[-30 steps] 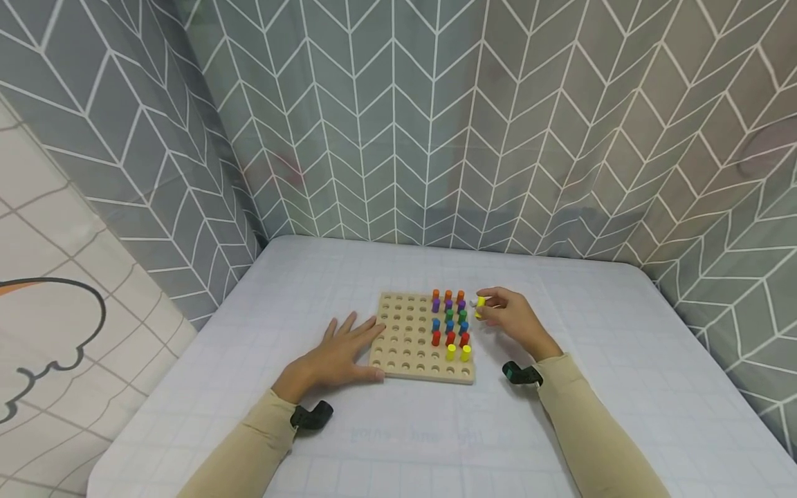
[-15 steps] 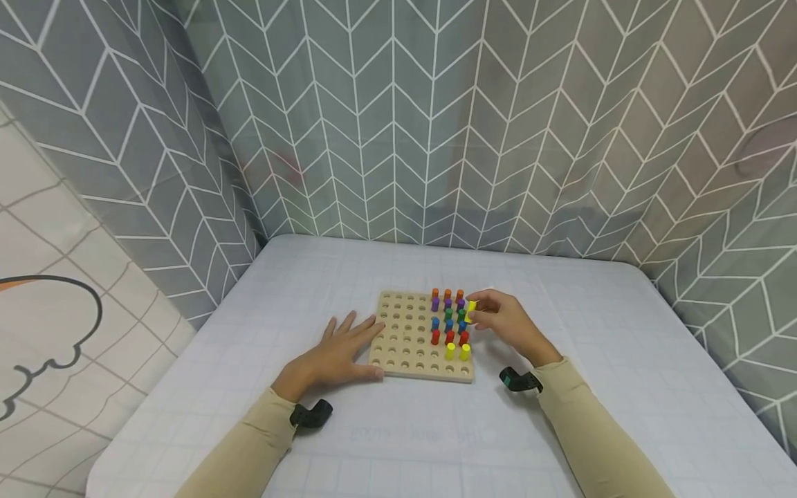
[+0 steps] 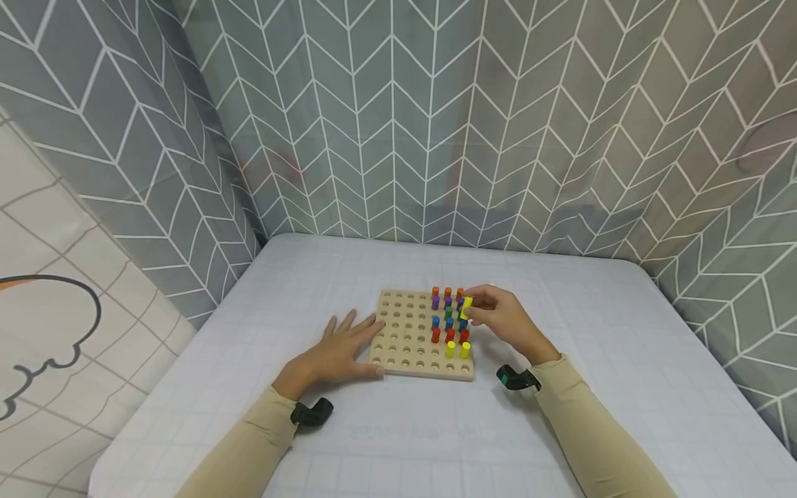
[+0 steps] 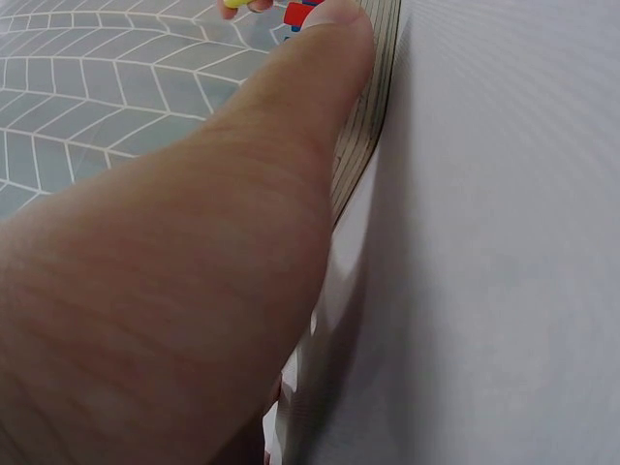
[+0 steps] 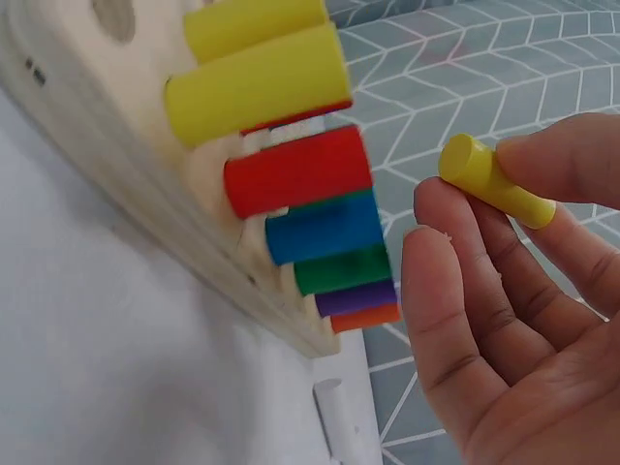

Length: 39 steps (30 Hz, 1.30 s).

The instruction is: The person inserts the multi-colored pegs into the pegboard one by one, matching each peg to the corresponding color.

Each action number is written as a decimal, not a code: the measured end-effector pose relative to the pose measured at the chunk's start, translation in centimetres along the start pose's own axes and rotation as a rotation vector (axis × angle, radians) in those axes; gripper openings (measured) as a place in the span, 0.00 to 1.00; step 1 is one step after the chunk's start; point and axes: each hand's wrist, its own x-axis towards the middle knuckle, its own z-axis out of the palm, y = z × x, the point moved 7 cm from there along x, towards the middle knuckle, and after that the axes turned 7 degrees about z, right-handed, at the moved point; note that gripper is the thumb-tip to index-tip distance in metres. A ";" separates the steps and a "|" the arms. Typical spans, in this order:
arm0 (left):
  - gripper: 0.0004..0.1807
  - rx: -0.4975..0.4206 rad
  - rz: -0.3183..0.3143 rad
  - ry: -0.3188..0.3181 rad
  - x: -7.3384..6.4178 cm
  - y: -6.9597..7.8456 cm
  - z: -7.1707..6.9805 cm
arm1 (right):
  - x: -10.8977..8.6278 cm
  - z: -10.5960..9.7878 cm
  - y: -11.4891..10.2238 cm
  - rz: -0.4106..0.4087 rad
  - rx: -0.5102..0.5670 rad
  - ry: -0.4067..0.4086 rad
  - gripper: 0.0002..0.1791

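Note:
A square wooden pegboard point(image 3: 426, 374) lies flat on the table, its right-hand columns filled with coloured pegs. My right hand point(image 3: 506, 319) pinches a yellow peg point(image 5: 492, 184) between thumb and fingers, holding it above the board's right edge near the green and purple rows. Two more yellow pegs point(image 3: 458, 350) stand in the near row, with red pegs point(image 3: 450, 335) behind them, then blue, green, purple and orange ones. My left hand point(image 3: 333, 354) lies spread at the board's left side, fingertips on its edge; in the left wrist view its thumb point(image 4: 320, 73) touches the board's near edge.
A pale whitish cylinder point(image 5: 335, 417) lies on the table beyond the board's far corner in the right wrist view; my hand hides it from the head view. A white cloth point(image 3: 398, 443) covers the table. Grey patterned curtains point(image 3: 411, 124) hang behind.
My right hand has carried the yellow peg leftward, from beside the board to above its right-hand column, tilting it. The left hand has stayed in place.

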 end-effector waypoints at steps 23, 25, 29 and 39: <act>0.56 -0.004 -0.006 -0.009 -0.2 0.0 0.0 | -1.2 3.8 -3.2 -0.118 -0.086 -0.092 0.16; 0.57 -0.002 -0.009 -0.011 -0.2 0.0 0.0 | -1.2 3.9 -3.3 -0.124 -0.098 -0.093 0.16; 0.57 -0.001 -0.017 -0.015 -0.2 0.0 0.0 | -1.3 4.4 -3.5 -0.132 -0.117 -0.117 0.14; 0.57 -0.007 -0.016 -0.019 -0.2 0.0 0.1 | -1.3 5.6 -3.9 -0.175 -0.256 -0.222 0.09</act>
